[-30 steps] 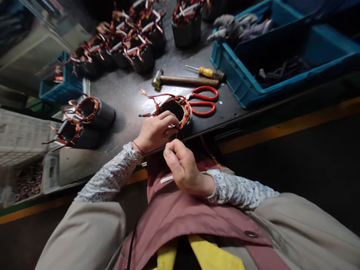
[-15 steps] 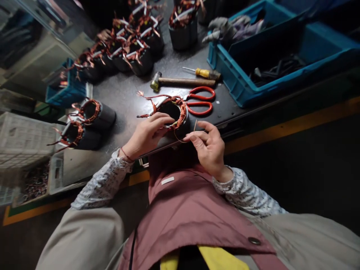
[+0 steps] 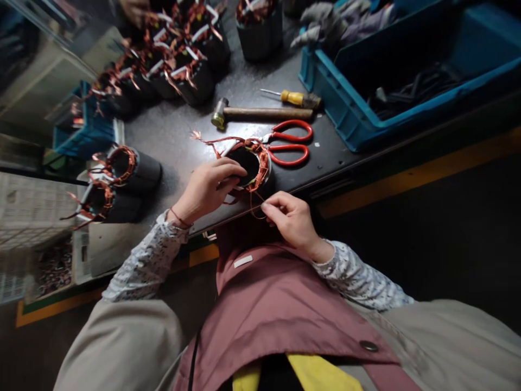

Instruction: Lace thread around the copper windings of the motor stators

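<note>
A motor stator [image 3: 264,169] with copper windings bound round its rim stands at the bench's front edge. My left hand [image 3: 207,187] grips its near left rim, fingertips reaching over the bore. From the windings a thin lacing cord [image 3: 253,209] hangs in a loop. My right hand [image 3: 293,220], just right of and below the stator, pinches this cord between thumb and forefinger. Red-handled scissors [image 3: 291,142] lie against the stator's far right side. Beyond them rest a hammer [image 3: 260,113] and a yellow-handled screwdriver [image 3: 293,98].
More stators [image 3: 191,76] crowd the back left, where another person's hand [image 3: 136,10] shows. Two wound stators [image 3: 142,168] lie on the left. A blue bin [image 3: 345,108] with dark parts stands right, grey gloves [image 3: 321,24] on its rim. White crates [image 3: 36,209] stand lower left.
My right hand has moved down and closed its fingers on the cord, which now forms a loop below the rim. My left hand stays at the stator. Another person's hand has appeared at the back.
</note>
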{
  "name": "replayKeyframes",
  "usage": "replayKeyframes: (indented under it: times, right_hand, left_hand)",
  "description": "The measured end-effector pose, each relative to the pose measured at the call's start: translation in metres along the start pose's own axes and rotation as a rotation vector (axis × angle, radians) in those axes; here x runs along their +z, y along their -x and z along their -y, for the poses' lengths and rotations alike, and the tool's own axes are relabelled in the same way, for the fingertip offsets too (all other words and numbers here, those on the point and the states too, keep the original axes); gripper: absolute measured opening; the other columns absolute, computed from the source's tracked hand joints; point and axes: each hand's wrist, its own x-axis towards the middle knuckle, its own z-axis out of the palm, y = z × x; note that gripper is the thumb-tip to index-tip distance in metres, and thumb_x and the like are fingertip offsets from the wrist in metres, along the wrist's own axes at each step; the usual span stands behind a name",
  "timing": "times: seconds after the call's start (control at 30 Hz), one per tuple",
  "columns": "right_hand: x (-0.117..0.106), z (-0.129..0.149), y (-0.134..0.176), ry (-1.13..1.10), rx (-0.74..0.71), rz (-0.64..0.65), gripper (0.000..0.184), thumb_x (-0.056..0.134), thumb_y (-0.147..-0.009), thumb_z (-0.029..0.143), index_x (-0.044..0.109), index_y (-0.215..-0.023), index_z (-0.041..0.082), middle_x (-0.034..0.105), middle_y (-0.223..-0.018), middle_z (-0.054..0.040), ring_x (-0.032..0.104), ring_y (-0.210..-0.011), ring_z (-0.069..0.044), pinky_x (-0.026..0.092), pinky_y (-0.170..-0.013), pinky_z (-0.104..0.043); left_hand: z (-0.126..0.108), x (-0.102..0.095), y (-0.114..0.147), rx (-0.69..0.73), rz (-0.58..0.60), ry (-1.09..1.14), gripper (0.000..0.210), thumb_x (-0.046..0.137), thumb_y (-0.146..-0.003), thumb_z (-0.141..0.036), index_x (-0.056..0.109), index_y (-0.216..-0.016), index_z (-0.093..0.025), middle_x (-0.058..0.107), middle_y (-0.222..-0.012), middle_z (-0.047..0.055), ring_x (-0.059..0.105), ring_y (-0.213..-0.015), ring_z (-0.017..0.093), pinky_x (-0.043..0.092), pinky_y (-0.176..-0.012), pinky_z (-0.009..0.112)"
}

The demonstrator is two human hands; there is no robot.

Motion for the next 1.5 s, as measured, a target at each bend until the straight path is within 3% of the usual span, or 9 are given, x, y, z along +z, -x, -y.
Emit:
replayKeyframes:
  times: [0.13, 0.4, 0.67, 0.8, 1.07, 1.27, 1.4, 1.5]
  right_hand:
    - [0.005, 0.0, 0.006, 0.006, 0.077, 0.059, 0.02, 0.062, -0.079, 0.033, 0.065, -0.07, 0.016, 0.059, -0.054, 0.0019, 0.055, -0.042, -0.01, 0.041, -0.044, -0.02]
    - [0.013, 0.003, 0.0, -0.037, 0.118, -0.015, 0.021, 0.063, -0.076, 0.032, 0.062, -0.062, 0.016, 0.055, -0.044, 0.0035, 0.05, -0.036, -0.008, 0.038, -0.041, -0.018]
    - [0.017, 0.021, -0.007, -0.159, 0.254, 0.133, 0.015, 0.062, -0.069, 0.023, 0.059, -0.057, 0.016, 0.051, -0.039, 0.0057, 0.044, -0.031, -0.006, 0.032, -0.033, -0.015]
    - [0.017, 0.014, -0.005, -0.259, 0.337, 0.159, 0.017, 0.063, -0.067, 0.025, 0.057, -0.053, 0.015, 0.05, -0.042, 0.0059, 0.042, -0.03, -0.005, 0.033, -0.03, -0.015]
    - [0.023, 0.013, -0.014, -0.405, 0.346, 0.153, 0.019, 0.069, -0.064, 0.028, 0.059, -0.057, 0.015, 0.053, -0.047, 0.0048, 0.04, -0.031, -0.004, 0.035, -0.028, -0.016]
    - [0.017, 0.005, 0.009, -0.265, 0.237, 0.027, 0.026, 0.069, -0.073, 0.037, 0.061, -0.062, 0.015, 0.054, -0.046, 0.0044, 0.046, -0.034, -0.005, 0.037, -0.034, -0.015]
    - [0.024, 0.0, 0.01, -0.374, 0.31, 0.027, 0.027, 0.071, -0.069, 0.038, 0.059, -0.06, 0.015, 0.056, -0.051, 0.0039, 0.043, -0.033, -0.005, 0.034, -0.03, -0.017]
    - [0.03, -0.001, 0.005, -0.4, 0.272, -0.007, 0.026, 0.071, -0.07, 0.038, 0.06, -0.064, 0.015, 0.057, -0.054, 0.0038, 0.045, -0.035, -0.005, 0.036, -0.032, -0.017]
  left_hand:
    - [0.002, -0.001, -0.006, 0.019, 0.048, -0.003, 0.021, 0.052, -0.087, -0.019, 0.071, -0.097, -0.016, 0.072, -0.102, 0.006, 0.068, -0.09, 0.016, 0.051, -0.081, 0.027]
    - [0.001, -0.006, -0.011, -0.002, 0.173, -0.051, 0.026, 0.051, -0.089, -0.024, 0.072, -0.101, -0.016, 0.073, -0.099, 0.007, 0.068, -0.089, 0.018, 0.05, -0.078, 0.027]
    - [0.007, -0.016, -0.042, 0.09, 0.461, -0.138, 0.033, 0.05, -0.082, -0.017, 0.072, -0.107, -0.02, 0.073, -0.084, 0.0, 0.061, -0.066, 0.011, 0.044, -0.064, 0.02]
    - [0.008, -0.017, -0.047, 0.09, 0.459, -0.13, 0.034, 0.049, -0.082, -0.018, 0.072, -0.106, -0.021, 0.072, -0.082, -0.001, 0.059, -0.065, 0.009, 0.041, -0.062, 0.019]
    - [0.009, -0.019, -0.042, 0.079, 0.49, -0.113, 0.036, 0.048, -0.08, -0.016, 0.073, -0.104, -0.021, 0.072, -0.079, -0.002, 0.059, -0.063, 0.009, 0.041, -0.061, 0.019]
    - [0.009, -0.022, -0.034, 0.023, 0.402, -0.056, 0.035, 0.047, -0.085, -0.018, 0.072, -0.11, -0.02, 0.075, -0.095, 0.003, 0.067, -0.077, 0.013, 0.05, -0.071, 0.023]
    - [0.011, -0.021, -0.028, 0.001, 0.345, -0.027, 0.034, 0.048, -0.086, -0.018, 0.071, -0.111, -0.018, 0.075, -0.096, 0.004, 0.069, -0.083, 0.015, 0.052, -0.076, 0.025]
    - [0.007, -0.02, -0.024, 0.012, 0.312, -0.014, 0.031, 0.049, -0.087, -0.018, 0.071, -0.109, -0.017, 0.075, -0.095, 0.005, 0.069, -0.082, 0.016, 0.053, -0.077, 0.026]
